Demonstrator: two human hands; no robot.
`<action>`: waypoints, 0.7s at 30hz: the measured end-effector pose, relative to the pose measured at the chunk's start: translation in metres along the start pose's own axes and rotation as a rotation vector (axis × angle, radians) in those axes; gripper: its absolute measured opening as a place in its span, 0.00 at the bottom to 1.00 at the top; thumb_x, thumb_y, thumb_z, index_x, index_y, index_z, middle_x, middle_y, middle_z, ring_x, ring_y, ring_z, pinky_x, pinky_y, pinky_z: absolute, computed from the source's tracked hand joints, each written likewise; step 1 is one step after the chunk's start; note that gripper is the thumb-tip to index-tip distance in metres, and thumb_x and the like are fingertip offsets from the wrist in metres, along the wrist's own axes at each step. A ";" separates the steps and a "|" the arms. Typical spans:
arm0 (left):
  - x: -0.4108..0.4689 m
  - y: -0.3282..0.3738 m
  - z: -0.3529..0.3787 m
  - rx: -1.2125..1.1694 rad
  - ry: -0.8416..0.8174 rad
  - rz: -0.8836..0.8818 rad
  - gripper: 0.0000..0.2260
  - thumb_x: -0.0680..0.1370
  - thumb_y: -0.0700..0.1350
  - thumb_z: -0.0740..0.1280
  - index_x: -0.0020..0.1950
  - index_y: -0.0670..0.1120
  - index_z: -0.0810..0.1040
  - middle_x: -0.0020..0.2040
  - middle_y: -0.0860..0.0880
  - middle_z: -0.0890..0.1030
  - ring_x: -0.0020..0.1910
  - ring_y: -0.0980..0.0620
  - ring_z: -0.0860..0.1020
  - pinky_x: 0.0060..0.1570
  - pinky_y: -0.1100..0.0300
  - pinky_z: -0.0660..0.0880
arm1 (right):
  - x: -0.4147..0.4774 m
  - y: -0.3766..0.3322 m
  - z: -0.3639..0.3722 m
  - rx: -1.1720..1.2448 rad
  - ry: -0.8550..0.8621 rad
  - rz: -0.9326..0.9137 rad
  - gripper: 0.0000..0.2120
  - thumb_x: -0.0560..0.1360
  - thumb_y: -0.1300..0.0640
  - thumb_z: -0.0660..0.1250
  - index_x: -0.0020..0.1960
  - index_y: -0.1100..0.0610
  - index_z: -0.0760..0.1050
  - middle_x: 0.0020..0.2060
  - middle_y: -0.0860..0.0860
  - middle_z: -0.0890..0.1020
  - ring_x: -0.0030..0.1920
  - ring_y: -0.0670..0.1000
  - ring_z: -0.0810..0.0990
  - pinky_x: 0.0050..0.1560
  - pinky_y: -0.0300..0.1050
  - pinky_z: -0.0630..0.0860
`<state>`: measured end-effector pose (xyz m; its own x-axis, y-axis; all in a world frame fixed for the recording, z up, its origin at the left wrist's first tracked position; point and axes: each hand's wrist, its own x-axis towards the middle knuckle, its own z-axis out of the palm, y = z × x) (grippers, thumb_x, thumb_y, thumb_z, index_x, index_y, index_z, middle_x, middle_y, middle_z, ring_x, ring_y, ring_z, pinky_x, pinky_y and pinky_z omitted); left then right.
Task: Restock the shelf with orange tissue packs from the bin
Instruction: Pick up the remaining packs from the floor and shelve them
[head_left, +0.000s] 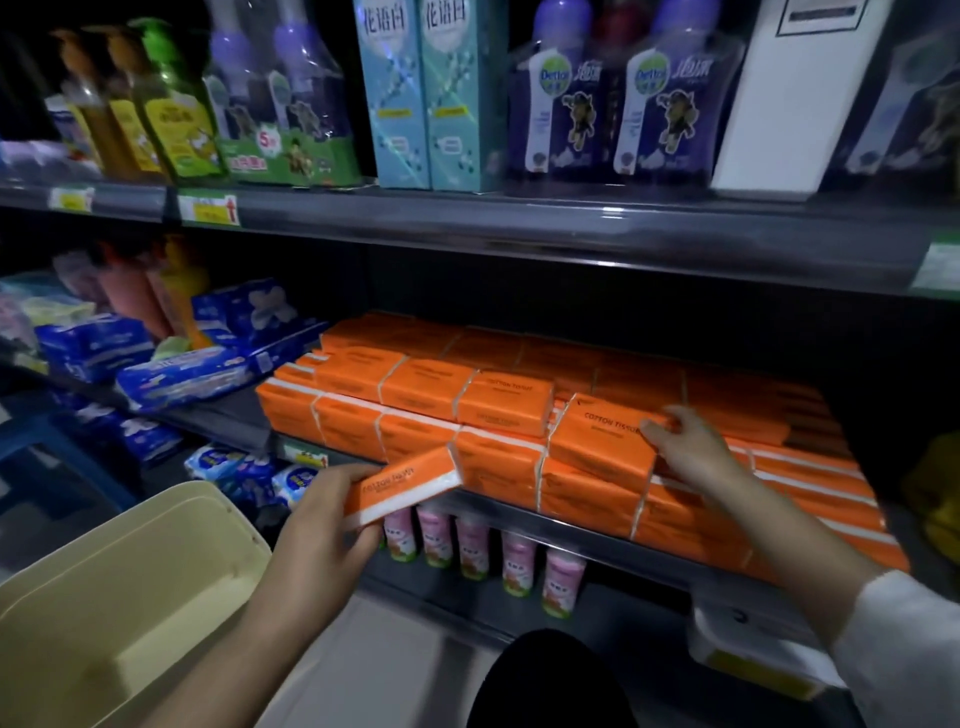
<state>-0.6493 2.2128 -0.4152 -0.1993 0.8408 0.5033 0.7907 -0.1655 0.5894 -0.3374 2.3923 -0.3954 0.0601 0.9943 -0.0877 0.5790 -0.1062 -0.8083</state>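
Your left hand (324, 519) grips an orange tissue pack (402, 487) off the shelf's (519, 512) front edge; right hand (688, 447) rests on the stacked packs (597, 441).

left hand (322, 525): bare, no glove, no rings seen
left forearm (234, 639): bare, no sleeve in view
right hand (691, 452): bare, no glove
right sleeve (904, 649): white, long, cuff ends at wrist
lower body (550, 680): dark clothing, black, detail unclear

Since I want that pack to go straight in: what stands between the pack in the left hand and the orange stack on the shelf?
Nothing visible. The left hand holds the orange pack tilted, just in front of the shelf edge. The right hand rests on a top pack farther right, clear of that path.
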 end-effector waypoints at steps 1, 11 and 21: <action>0.002 0.000 0.003 0.002 -0.005 0.004 0.27 0.68 0.30 0.70 0.55 0.58 0.68 0.48 0.60 0.75 0.48 0.70 0.71 0.48 0.80 0.64 | 0.001 0.002 -0.001 -0.110 0.056 -0.048 0.27 0.76 0.49 0.64 0.71 0.57 0.64 0.64 0.61 0.71 0.63 0.60 0.71 0.64 0.53 0.68; 0.008 0.002 0.019 0.086 -0.061 0.190 0.24 0.68 0.36 0.69 0.60 0.54 0.68 0.57 0.58 0.70 0.56 0.57 0.71 0.56 0.68 0.64 | -0.018 0.006 0.014 -0.344 0.063 -0.253 0.36 0.67 0.48 0.75 0.70 0.60 0.65 0.65 0.56 0.67 0.65 0.55 0.68 0.65 0.44 0.65; 0.006 0.011 0.021 0.140 -0.046 0.303 0.18 0.70 0.38 0.64 0.58 0.50 0.70 0.63 0.52 0.69 0.63 0.53 0.69 0.64 0.64 0.63 | 0.001 -0.006 0.029 -0.307 0.084 -0.277 0.32 0.70 0.53 0.73 0.69 0.61 0.67 0.67 0.56 0.68 0.66 0.55 0.68 0.66 0.44 0.64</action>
<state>-0.6301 2.2270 -0.4186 0.0813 0.7872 0.6113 0.8824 -0.3420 0.3231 -0.3640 2.3934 -0.4075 -0.0737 0.9833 0.1667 0.7971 0.1585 -0.5827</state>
